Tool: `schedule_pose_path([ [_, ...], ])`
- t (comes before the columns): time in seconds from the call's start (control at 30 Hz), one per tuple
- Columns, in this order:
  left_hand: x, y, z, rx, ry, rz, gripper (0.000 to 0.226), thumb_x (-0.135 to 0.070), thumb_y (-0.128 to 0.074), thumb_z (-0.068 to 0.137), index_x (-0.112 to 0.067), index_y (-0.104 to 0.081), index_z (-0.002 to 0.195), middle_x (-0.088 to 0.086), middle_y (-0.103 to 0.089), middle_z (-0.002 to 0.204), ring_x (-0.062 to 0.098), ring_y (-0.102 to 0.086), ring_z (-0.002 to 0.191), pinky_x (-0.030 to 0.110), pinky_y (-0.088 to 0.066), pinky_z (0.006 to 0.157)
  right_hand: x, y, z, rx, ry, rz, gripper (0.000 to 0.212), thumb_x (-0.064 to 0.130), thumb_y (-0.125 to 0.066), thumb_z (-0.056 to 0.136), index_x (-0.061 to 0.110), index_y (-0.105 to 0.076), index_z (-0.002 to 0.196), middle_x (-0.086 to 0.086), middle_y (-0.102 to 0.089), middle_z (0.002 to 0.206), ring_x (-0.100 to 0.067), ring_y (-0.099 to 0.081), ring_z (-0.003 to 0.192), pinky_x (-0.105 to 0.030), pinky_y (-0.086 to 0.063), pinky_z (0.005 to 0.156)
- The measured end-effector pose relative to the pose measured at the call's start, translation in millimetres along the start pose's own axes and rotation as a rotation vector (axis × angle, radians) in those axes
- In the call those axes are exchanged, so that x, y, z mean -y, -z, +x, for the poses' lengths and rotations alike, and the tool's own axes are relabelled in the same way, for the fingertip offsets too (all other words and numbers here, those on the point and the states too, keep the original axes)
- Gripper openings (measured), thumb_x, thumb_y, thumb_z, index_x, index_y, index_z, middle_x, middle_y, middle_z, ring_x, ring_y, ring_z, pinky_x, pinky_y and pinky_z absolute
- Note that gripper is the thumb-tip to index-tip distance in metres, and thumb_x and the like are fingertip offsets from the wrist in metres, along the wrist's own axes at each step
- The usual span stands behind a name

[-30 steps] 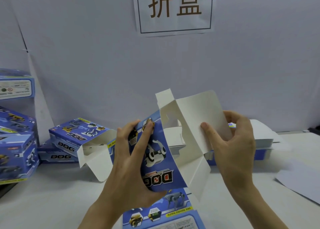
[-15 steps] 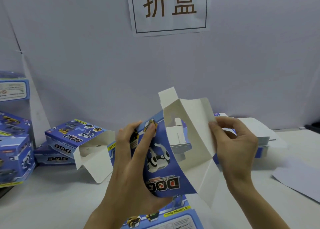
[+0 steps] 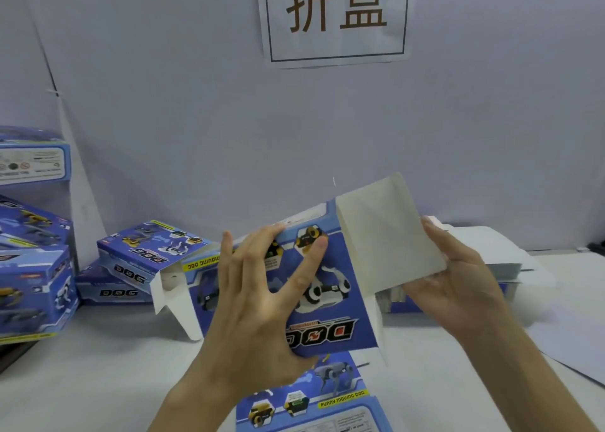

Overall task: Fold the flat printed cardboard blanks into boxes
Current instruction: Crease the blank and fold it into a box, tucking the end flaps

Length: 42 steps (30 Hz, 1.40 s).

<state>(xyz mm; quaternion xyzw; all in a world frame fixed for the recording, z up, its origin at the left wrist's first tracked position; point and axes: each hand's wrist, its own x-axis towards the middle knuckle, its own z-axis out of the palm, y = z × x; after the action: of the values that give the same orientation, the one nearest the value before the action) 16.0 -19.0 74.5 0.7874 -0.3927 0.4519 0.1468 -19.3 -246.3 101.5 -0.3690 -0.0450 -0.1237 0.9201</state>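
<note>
Two bare hands hold one partly folded blue printed box blank (image 3: 330, 300) in the air above a white desk (image 3: 98, 382), near the middle of the view. The left hand (image 3: 258, 304) grips its printed face, fingers (image 3: 314, 251) spread wide across it and thumb hooked round the lower edge. The right hand (image 3: 458, 284) holds the blank's one raised white flap (image 3: 386, 232), thumb along its right edge, the other fingers mostly hidden behind it. One flat blank (image 3: 311, 402) lies on the desk beneath the hands. A stack of flat blanks (image 3: 497, 255) sits behind the right hand. Three folded boxes (image 3: 32, 287) are stacked at the far left, and two more boxes (image 3: 147, 245) lie beside them. One paper sign (image 3: 337, 16) hangs on the wall.
</note>
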Motion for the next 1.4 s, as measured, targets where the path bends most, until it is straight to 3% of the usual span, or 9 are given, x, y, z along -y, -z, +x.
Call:
schedule_pose_path([
  [0.4, 12.6, -4.6, -4.4, 0.037, -0.070, -0.015, 0.093, -0.077, -0.050, 0.074, -0.024, -0.030, 0.147, 0.018, -0.029, 0.142, 0.031, -0.026, 0.139, 0.056, -0.005, 0.119, 4.7, 3.8, -6.8, -0.135, 0.271, -0.637, 0.012, 0.025, -0.068, 0.080, 0.027, -0.079, 0.077, 0.004, -0.074, 0.078, -0.008, -0.065, 0.064, -0.024, -0.054, 0.051],
  [0.57, 16.6, -5.3, -6.8, 0.053, 0.195, -0.094, 0.111, -0.071, -0.062, 0.058, -0.024, -0.023, 0.151, 0.015, -0.033, 0.139, 0.033, -0.038, 0.128, 0.060, -0.029, 0.108, -5.8, 4.3, 2.3, -0.151, 0.245, -0.633, 0.016, 0.030, -0.063, 0.088, 0.025, -0.078, 0.091, 0.007, -0.073, 0.086, -0.005, -0.067, 0.074, -0.029, -0.056, 0.070],
  [0.7, 9.2, -9.8, -4.5, -0.050, 0.732, -0.521, 0.117, -0.070, -0.080, 0.052, -0.051, -0.010, 0.145, -0.011, -0.023, 0.134, 0.020, -0.034, 0.132, 0.045, -0.042, 0.106, -19.1, 5.3, 5.5, -0.006, -0.056, -0.917, 0.069, 0.042, -0.068, 0.085, 0.039, -0.033, 0.144, 0.007, -0.057, 0.121, -0.009, -0.062, 0.099, -0.037, -0.049, 0.095],
  [0.77, 4.2, -13.6, -4.4, -0.119, 0.923, -0.651, 0.124, -0.069, -0.078, 0.042, -0.056, -0.008, 0.143, -0.019, -0.018, 0.126, 0.015, -0.030, 0.134, 0.033, -0.033, 0.108, -37.1, 0.7, -2.9, 0.273, -0.197, -1.116, 0.116, 0.062, -0.080, 0.060, 0.057, -0.001, 0.144, 0.020, -0.039, 0.133, -0.002, -0.052, 0.118, -0.027, -0.043, 0.101],
  [0.87, -9.8, -17.3, 2.6, -0.084, 1.077, -0.794, 0.125, -0.075, -0.066, 0.038, -0.052, -0.009, 0.147, -0.014, -0.018, 0.126, 0.010, -0.027, 0.126, 0.025, -0.029, 0.099, -74.0, -13.5, -17.7, 0.493, -0.176, -1.074, 0.123, 0.060, -0.085, 0.054, 0.078, 0.016, 0.122, 0.056, -0.028, 0.125, 0.022, -0.039, 0.120, -0.003, -0.038, 0.089],
  [1.0, 6.0, -13.3, 12.3, -0.024, 1.041, -0.972, 0.072, -0.064, -0.055, 0.081, -0.034, -0.035, 0.142, -0.007, -0.052, 0.131, 0.002, -0.049, 0.111, 0.021, -0.042, 0.096, -80.2, -13.3, -13.3, 0.307, 0.113, -0.883, 0.103, 0.028, -0.083, 0.061, 0.061, -0.015, 0.131, 0.035, -0.062, 0.106, 0.001, -0.066, 0.098, -0.013, -0.053, 0.074],
  [1.13, 28.9, 2.9, 1.7, 0.281, 0.843, -1.115, 0.047, -0.060, -0.060, 0.068, -0.031, -0.063, 0.103, -0.010, -0.075, 0.086, 0.007, -0.070, 0.079, 0.020, -0.055, 0.069, -57.7, -10.4, -7.7, 0.310, 0.110, -0.632, 0.086, 0.023, -0.083, 0.056, 0.046, -0.042, 0.127, 0.011, -0.071, 0.109, -0.017, -0.070, 0.099, -0.026, -0.058, 0.069],
  [1.3, 26.3, -7.1, -2.0, 0.215, 0.831, -1.054, 0.062, -0.056, -0.052, 0.081, 0.004, -0.062, 0.067, 0.027, -0.060, 0.058, 0.035, -0.058, 0.049, 0.039, -0.053, 0.053, -56.5, -7.5, -4.7, 0.251, 0.071, -0.692, 0.091, 0.044, -0.085, 0.049, 0.047, -0.040, 0.128, 0.012, -0.070, 0.112, -0.016, -0.069, 0.102, -0.038, -0.058, 0.084],
  [1.4, 18.6, -14.8, -7.5, 0.111, 0.788, -0.882, 0.061, -0.058, -0.053, 0.082, -0.006, -0.054, 0.049, 0.018, -0.048, 0.044, 0.034, -0.047, 0.043, 0.039, -0.045, 0.048, -60.4, -3.3, -1.8, 0.182, 0.022, -0.691, 0.084, 0.043, -0.081, 0.055, 0.043, -0.040, 0.128, 0.013, -0.070, 0.109, -0.016, -0.070, 0.100, -0.041, -0.057, 0.086],
])
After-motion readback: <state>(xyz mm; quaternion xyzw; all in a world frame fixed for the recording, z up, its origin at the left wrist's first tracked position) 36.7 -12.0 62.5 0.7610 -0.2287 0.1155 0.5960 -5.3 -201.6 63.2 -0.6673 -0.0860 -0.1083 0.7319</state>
